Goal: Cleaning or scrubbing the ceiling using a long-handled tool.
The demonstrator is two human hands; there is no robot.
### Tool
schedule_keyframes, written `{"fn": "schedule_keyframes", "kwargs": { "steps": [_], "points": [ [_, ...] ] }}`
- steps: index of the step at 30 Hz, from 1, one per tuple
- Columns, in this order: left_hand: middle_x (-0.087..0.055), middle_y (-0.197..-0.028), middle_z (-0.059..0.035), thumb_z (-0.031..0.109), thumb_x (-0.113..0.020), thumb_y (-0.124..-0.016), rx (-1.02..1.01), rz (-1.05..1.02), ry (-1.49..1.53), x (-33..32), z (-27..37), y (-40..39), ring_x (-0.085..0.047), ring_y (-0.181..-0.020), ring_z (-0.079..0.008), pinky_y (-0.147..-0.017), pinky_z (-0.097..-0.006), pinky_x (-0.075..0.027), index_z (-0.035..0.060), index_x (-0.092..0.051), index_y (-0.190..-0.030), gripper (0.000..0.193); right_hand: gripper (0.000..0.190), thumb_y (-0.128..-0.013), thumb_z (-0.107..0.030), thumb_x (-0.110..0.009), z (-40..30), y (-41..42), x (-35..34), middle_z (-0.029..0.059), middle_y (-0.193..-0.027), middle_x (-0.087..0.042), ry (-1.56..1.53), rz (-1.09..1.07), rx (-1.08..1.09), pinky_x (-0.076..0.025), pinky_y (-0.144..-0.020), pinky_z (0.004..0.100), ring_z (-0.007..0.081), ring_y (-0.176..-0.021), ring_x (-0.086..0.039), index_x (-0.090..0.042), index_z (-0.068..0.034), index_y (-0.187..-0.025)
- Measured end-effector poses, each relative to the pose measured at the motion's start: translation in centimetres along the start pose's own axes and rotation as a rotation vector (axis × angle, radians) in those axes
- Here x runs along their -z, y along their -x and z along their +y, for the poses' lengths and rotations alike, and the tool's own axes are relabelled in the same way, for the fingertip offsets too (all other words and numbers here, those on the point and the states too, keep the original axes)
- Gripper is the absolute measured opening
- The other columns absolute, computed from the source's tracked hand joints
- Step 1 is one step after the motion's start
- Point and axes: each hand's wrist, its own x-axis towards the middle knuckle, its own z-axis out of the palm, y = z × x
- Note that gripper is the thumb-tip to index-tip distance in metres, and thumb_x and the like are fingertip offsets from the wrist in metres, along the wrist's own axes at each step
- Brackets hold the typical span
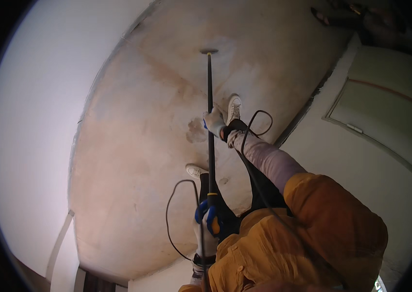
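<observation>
A long-handled floor tool (211, 153) runs up the view in front of me, its black pole marked with yellow bands. Its narrow, dark head (209, 51) rests on the stained concrete floor (129, 127), too small to tell whether it is a blade or a brush. My right hand (214, 121), in a whitish glove with blue on the palm side, grips the middle of the pole. At the near end, my left hand (206, 228) wraps the black-and-orange grip, wearing a matching glove with blue fingers.
My white shoes (234, 107) stand either side of the pole. A black cable (252, 171) loops near my arms and body. Pale walls (34, 109) flank the floor; a greenish door (384, 98) is at right. Another person's leg (337, 22) shows at top right.
</observation>
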Motion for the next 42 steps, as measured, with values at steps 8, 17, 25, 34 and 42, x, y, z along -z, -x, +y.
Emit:
{"fn": "schedule_keyframes", "kwargs": {
  "steps": [8, 17, 25, 34, 42],
  "points": [
    [-0.054, -0.067, -0.0016, 0.014, -0.055, -0.084, -0.033, -0.089, 0.233, -3.9, 2.8, -6.2, -0.05, -0.048, -0.0094, -0.038, -0.0201, -0.039, -0.0004, -0.054, -0.098, 0.021, 0.025, -0.076, -0.022, -0.052, -2.8, -10.7, 2.2, 0.0171, -0.073, -0.06, -0.277, -0.149, -0.128, -0.047, -0.055, 0.0358, 0.0286, -0.064, -0.06, -0.055, 0.002, -0.083],
    [-0.056, -0.078, -0.0009, 0.012, -0.058, -0.082, -0.09, 0.045, 0.12, 0.6, -5.3, 1.8, -0.05, -0.062, -0.0059, -0.056, -0.0168, -0.039, -0.0008, -0.054, -0.109, 0.03, 0.022, -0.079, -0.031, -0.049, 1.7, 1.6, -0.7, 0.0103, -0.057, -0.054, -0.152, -0.098, -0.079, -0.044, -0.048, 0.0375, 0.0274, -0.055, -0.058, -0.048, -0.009, -0.079],
    [-0.054, -0.071, -0.0019, 0.01, -0.059, -0.078, -0.049, 0.177, 0.146, 7.3, -13.7, 5.1, -0.052, -0.055, -0.0087, -0.047, -0.0204, -0.042, -0.0014, -0.055, -0.105, 0.029, 0.015, -0.079, -0.016, -0.053, 9.3, 10.5, -7.9, 0.0044, -0.055, -0.047, -0.202, -0.149, -0.219, -0.04, -0.037, 0.0301, 0.016, -0.04, -0.048, -0.043, -0.008, -0.085],
    [-0.054, -0.066, -0.0031, 0.016, -0.055, -0.083, 0.079, -0.041, 0.387, 4.6, -5.9, -2.7, -0.05, -0.045, -0.0101, -0.037, -0.0207, -0.04, 0.0038, -0.053, -0.104, 0.025, 0.029, -0.074, -0.023, -0.052, -0.4, -0.9, -4.2, 0.0235, -0.085, -0.06, 0.01, -0.171, -0.021, -0.045, -0.07, 0.0414, 0.0347, -0.085, -0.06, -0.054, 0.002, -0.089],
    [-0.054, -0.067, -0.0005, 0.016, -0.058, -0.081, 0.194, 0.083, 0.383, 2.7, -3.2, -1.3, -0.05, -0.05, -0.0074, -0.042, -0.0186, -0.038, 0.0016, -0.056, -0.104, 0.027, 0.026, -0.075, -0.025, -0.054, -0.5, -0.1, -2.1, 0.0218, -0.079, -0.057, 0.01, -0.06, -0.023, -0.043, -0.067, 0.0424, 0.0358, -0.078, -0.057, -0.051, -0.001, -0.085]
  ]
}}
